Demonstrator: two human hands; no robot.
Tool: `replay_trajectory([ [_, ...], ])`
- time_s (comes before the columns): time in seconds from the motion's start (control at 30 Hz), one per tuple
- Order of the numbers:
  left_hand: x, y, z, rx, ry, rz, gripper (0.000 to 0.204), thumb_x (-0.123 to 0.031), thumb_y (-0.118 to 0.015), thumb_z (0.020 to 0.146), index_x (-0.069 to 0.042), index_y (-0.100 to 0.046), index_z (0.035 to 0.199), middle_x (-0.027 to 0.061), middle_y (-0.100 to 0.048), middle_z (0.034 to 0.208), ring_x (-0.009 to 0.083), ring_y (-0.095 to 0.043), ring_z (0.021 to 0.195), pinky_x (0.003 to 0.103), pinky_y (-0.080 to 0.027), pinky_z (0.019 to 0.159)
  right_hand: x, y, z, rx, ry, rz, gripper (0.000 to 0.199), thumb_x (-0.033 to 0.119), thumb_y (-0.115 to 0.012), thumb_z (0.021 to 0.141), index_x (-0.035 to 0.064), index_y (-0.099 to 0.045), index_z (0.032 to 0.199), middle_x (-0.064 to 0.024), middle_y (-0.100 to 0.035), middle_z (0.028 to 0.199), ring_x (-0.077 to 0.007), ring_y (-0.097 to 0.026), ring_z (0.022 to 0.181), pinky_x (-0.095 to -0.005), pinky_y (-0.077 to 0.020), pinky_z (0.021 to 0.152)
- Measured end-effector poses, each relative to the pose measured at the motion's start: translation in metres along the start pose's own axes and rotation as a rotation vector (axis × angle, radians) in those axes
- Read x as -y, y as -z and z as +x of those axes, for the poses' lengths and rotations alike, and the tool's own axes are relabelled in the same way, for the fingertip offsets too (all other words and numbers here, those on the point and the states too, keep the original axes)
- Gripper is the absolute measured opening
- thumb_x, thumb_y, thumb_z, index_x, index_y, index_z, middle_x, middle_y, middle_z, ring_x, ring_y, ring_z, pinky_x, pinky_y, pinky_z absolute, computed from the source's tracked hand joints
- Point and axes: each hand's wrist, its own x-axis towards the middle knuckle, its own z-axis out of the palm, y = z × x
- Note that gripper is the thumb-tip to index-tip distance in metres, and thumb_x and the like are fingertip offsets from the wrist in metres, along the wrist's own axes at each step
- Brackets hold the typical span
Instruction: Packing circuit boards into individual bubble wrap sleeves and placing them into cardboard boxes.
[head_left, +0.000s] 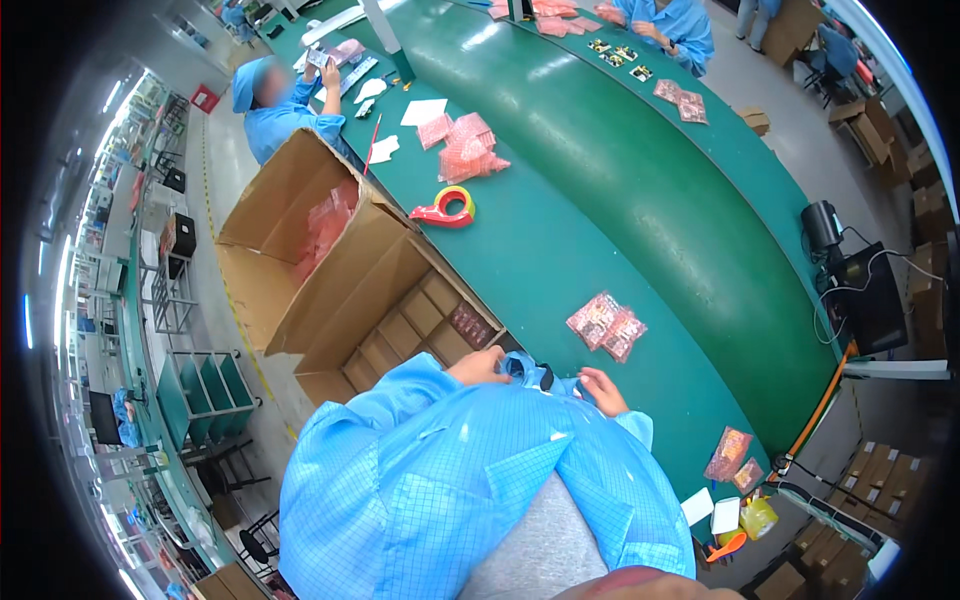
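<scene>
1. The left hand (478, 366) and right hand (603, 390) meet at the table edge (560, 300), both pinching a blue cloth piece (530, 372) (a dark clasp shows on it)
2. Step, as I judge it: fastening or adjusting that cloth
3. Next calls for a steady two-handed pull; pink packets (606, 325) lie near, untouched
</scene>
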Motion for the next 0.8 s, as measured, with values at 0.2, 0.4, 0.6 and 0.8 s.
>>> replay_trajectory([
  [0.2,0.023,-0.028,0.01,0.222,-0.329,-0.541,0.043,-0.025,-0.058,0.09,-0.003,-0.047,0.125,0.0093,-0.054,0.12,0.0181,-0.048,0.11,0.034,-0.04,0.094,-0.005,-0.009,-0.004,0.13,0.117,-0.249,0.052,0.035,-0.059,0.091,0.0037,-0.047,0.13,-0.0146,-0.058,0.118,-0.022,-0.054,0.112,-0.0334,-0.0422,0.096],
  [0.4,0.012,-0.011,-0.011,0.082,-0.074,-0.304,0.036,-0.028,-0.063,0.084,-0.001,-0.059,0.107,0.009,-0.064,0.098,0.0147,-0.056,0.092,0.034,-0.045,0.081,0.043,-0.018,-0.047,0.213,0.08,-0.207,0.05,0.033,-0.064,0.087,0.0061,-0.051,0.128,-0.0113,-0.057,0.119,-0.0212,-0.05,0.118,-0.0334,-0.0366,0.101],
  [0.6,0.029,-0.017,-0.008,-0.105,-0.136,0.164,0.028,-0.02,-0.065,0.073,-0.006,-0.059,0.096,0.0168,-0.064,0.093,0.0361,-0.062,0.09,0.045,-0.048,0.076,0.017,-0.007,-0.04,0.353,0.145,-0.255,0.047,0.029,-0.067,0.084,0.0072,-0.054,0.123,-0.0079,-0.057,0.12,-0.0185,-0.052,0.113,-0.0307,-0.0397,0.097],
  [0.8,0.05,0.029,0.001,-0.116,-0.118,0.498,0.027,-0.017,-0.069,0.067,-0.009,-0.059,0.09,0.0145,-0.063,0.085,0.0352,-0.06,0.088,0.045,-0.048,0.074,0.053,-0.026,-0.03,0.256,0.163,-0.309,0.044,0.027,-0.064,0.088,0.0043,-0.052,0.122,-0.0084,-0.057,0.115,-0.0188,-0.053,0.106,-0.0308,-0.0414,0.093],
])
